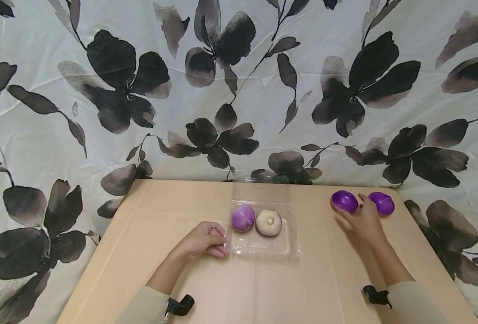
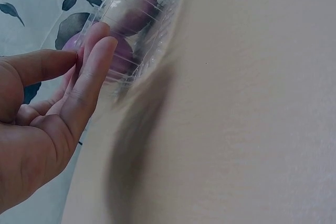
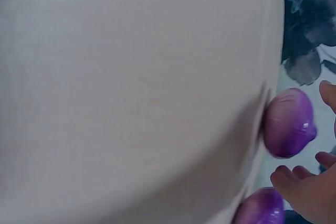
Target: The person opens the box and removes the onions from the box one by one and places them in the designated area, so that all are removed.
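Observation:
A clear plastic clamshell container (image 1: 263, 245) lies with its lid folded back on the table. In it sit a purple onion (image 1: 243, 218) and another with its pale cream end up (image 1: 269, 222). My left hand (image 1: 207, 240) pinches the container's left edge between thumb and fingers, seen closer in the left wrist view (image 2: 68, 87). At the right, my right hand (image 1: 364, 220) reaches to a shiny purple onion (image 1: 345, 201), thumb and fingers spread on either side of it. In the right wrist view a gap shows between the fingers and this onion (image 3: 289, 124).
A second loose purple onion (image 1: 381, 204) lies just right of my right hand, near the back right corner of the tan table (image 1: 174, 202). A floral cloth (image 1: 279, 90) hangs behind the table's back edge. Black straps (image 1: 180, 306) sit on both wrists.

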The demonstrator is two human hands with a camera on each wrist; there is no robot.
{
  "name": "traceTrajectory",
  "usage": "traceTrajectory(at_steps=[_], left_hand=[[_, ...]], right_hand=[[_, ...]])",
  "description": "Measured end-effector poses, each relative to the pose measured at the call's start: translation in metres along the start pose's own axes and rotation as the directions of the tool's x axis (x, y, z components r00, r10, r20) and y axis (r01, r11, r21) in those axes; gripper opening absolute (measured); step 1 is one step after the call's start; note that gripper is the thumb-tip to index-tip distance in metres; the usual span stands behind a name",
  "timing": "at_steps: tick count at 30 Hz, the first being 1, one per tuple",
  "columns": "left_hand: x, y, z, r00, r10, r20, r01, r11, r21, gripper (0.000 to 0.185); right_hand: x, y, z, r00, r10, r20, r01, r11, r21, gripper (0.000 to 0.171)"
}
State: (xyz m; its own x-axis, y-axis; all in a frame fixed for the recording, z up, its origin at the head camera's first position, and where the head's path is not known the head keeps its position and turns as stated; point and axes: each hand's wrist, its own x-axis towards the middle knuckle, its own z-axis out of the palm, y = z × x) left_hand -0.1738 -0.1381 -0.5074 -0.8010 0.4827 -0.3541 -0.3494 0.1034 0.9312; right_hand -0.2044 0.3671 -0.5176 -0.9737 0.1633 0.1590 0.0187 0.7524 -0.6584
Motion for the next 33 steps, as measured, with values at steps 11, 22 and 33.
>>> traceTrajectory(at_steps=[11,22,33], left_hand=[[0.001,0.000,-0.002,1.000,0.004,0.001,-0.004,1.000,-0.004,0.015],[0.001,-0.001,-0.002,1.000,0.004,0.002,-0.004,1.000,-0.003,0.012],[0.000,-0.002,-0.004,1.000,-0.004,0.011,0.004,1.000,-0.006,0.017]], right_hand=[[-0.013,-0.039,-0.017,0.983,-0.155,-0.100,0.155,0.988,-0.009,0.094],[-0.028,-0.101,-0.003,0.972,-0.229,0.051,0.219,0.962,0.163,0.087],[-0.031,-0.137,0.041,0.891,-0.404,0.206,0.347,0.900,0.265,0.087]])
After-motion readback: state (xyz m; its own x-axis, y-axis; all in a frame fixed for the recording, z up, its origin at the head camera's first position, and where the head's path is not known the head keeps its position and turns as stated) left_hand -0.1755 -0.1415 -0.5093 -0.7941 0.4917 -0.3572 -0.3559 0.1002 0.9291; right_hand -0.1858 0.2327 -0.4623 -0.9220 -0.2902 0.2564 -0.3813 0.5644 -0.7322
